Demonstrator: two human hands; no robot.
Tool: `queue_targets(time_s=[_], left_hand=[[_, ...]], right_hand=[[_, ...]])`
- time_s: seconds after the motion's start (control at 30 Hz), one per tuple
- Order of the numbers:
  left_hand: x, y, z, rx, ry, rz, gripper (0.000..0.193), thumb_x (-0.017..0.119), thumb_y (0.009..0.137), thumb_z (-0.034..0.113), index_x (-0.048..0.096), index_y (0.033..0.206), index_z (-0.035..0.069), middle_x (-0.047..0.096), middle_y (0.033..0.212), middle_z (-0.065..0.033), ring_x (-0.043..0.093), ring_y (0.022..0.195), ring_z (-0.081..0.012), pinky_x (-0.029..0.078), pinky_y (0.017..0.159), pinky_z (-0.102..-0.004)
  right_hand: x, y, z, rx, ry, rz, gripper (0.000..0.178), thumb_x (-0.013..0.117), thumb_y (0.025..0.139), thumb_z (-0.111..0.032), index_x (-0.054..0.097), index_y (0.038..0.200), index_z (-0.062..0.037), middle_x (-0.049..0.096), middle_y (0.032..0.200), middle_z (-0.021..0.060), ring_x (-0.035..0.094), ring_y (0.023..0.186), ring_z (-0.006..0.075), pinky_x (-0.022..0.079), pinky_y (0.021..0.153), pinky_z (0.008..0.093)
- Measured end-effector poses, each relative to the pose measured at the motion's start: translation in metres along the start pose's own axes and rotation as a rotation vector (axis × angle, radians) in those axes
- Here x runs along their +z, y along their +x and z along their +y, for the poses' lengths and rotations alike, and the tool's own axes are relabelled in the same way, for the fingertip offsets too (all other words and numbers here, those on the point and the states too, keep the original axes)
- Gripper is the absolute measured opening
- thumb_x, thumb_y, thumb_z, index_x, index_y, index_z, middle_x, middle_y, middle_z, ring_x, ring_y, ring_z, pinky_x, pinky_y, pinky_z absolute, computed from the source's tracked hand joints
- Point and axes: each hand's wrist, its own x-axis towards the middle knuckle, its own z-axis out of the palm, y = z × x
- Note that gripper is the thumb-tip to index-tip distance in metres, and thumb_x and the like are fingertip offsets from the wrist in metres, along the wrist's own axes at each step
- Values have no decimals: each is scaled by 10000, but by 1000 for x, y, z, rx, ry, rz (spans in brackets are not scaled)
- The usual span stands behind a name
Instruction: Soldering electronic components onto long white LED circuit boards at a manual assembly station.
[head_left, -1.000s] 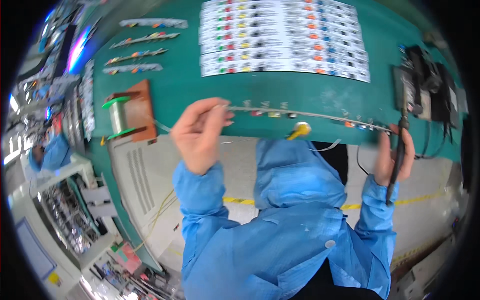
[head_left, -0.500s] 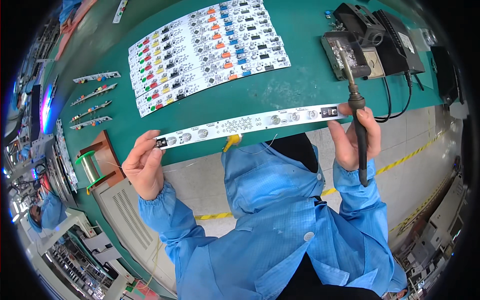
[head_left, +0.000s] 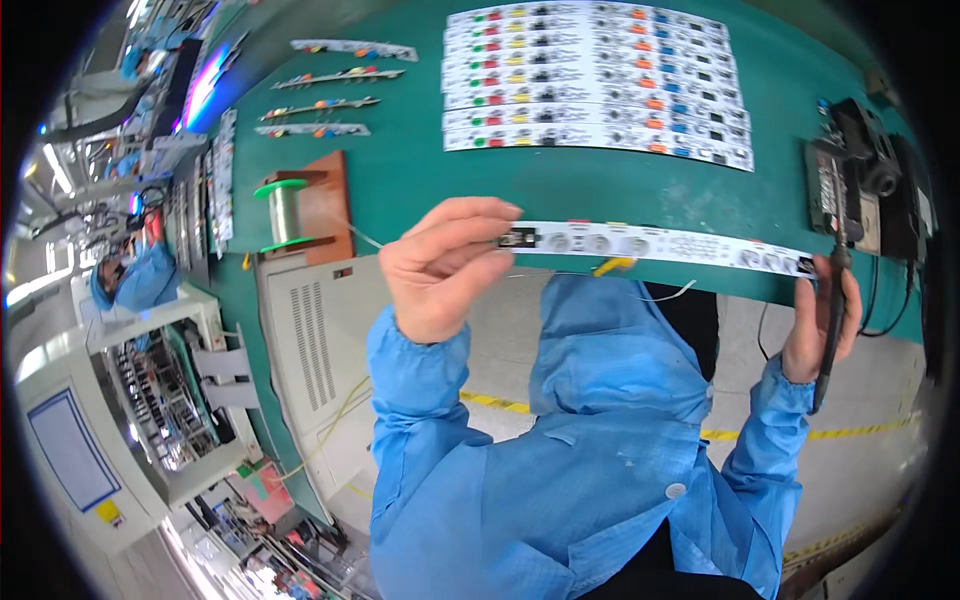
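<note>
A long, narrow white circuit board strip (head_left: 690,245) stretches between my hands above the front edge of the green table. My left hand (head_left: 440,270) pinches its left end between thumb and fingers. At the other end, my right hand (head_left: 822,320) grips the strip and also a soldering iron (head_left: 833,330), whose dark handle slants down and metal tip points up. Round clear parts and a dark connector show on the strip. Thin solder wire runs from a spool (head_left: 284,215) on a brown wooden stand (head_left: 325,205) toward my left hand.
Beyond the strip lies a panel of joined white boards (head_left: 600,85) with coloured parts. Several narrow boards (head_left: 340,76) lie at the far left. A soldering station (head_left: 900,190) and tip-cleaning tray (head_left: 826,185) stand at right. Something yellow (head_left: 613,265) sits at the table edge.
The view has swung left, so the table things appear further right. The strip now slopes down toward the right instead of up. Both hands still hold it, and the iron stays in my right hand.
</note>
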Motion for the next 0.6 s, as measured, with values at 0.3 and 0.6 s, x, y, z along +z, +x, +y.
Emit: queue_targets(time_s=[0.3,0.6], left_hand=[[0,2,2,-1,-15,5,300,587,686,-179,624,971,-91,584,1059,-200,607,937,-225,534,746,-283],[-8,39,36,-186,228,145,114,572,811,-23,630,898,-69,616,696,-86,593,554,-143,476,497,-240]], right_hand=[[4,8,4,3,-62,-55,460,571,822,72,429,1252,-7,563,1153,215,544,1093,274,403,957,384],[16,18,-14,-81,26,-8,394,531,866,-38,433,1245,7,585,1110,212,552,765,145,458,726,283]])
